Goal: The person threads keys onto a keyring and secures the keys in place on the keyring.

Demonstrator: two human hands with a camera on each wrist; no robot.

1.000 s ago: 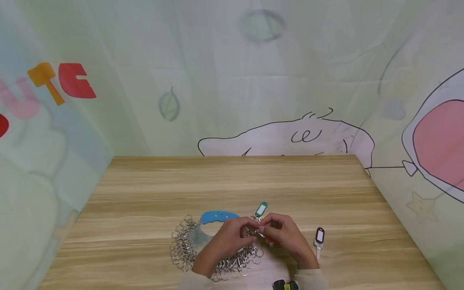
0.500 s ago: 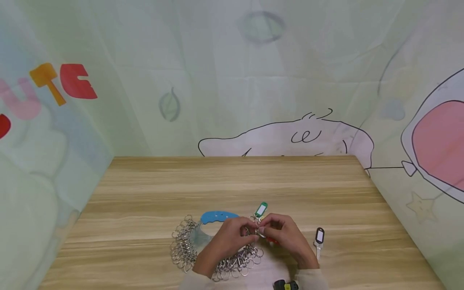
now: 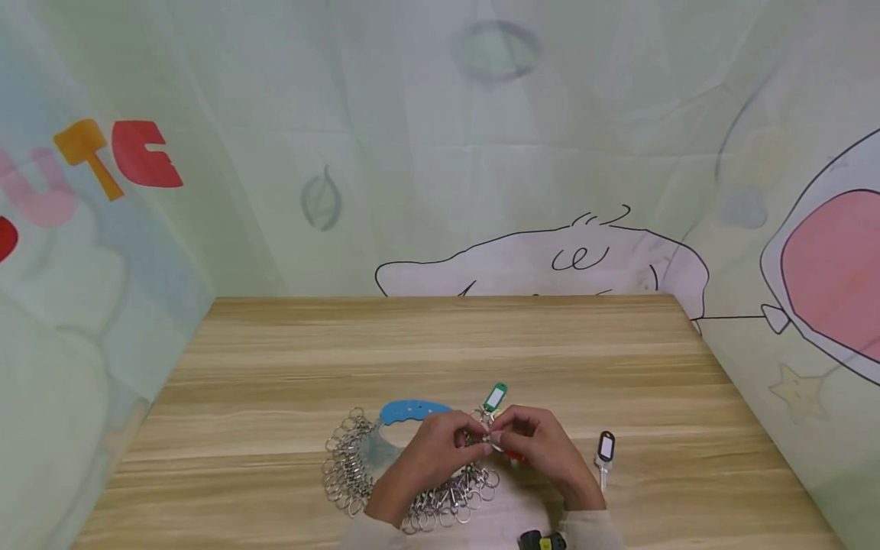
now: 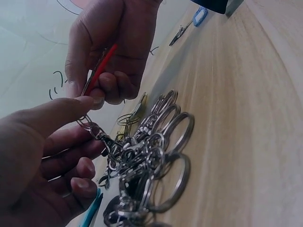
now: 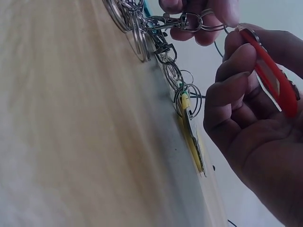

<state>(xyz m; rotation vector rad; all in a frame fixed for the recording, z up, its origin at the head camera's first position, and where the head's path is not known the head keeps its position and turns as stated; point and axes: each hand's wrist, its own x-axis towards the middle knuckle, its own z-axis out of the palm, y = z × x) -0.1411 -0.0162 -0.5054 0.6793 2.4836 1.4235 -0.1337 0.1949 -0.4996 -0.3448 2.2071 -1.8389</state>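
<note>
My left hand (image 3: 436, 451) pinches a metal split ring (image 4: 84, 121) between thumb and fingers. That ring hangs on a swivel clasp (image 5: 173, 22) from a large bunch of clasps and rings (image 4: 151, 156). Opposite it, my right hand (image 3: 543, 451) holds a red key tag (image 5: 272, 71) with a key against it, its tip right at the split ring. A yellow key tag (image 5: 191, 137) with a key hangs from another ring close by. Beyond the hands lies a green key tag (image 3: 495, 397) with a white label. My left hand partly hides the bunch in the head view.
Clasps and rings fan around a holder with a blue handle (image 3: 415, 411). To the right, a key with a black tag (image 3: 606, 449) lies on the wooden table (image 3: 289, 344). A black and yellow device (image 3: 541, 541) sits by the right sleeve. Printed cloth (image 3: 412, 176) surrounds the table.
Both hands stay in place. The left thumb and fingertips have shifted slightly at the ring, and the red tag has barely moved.
</note>
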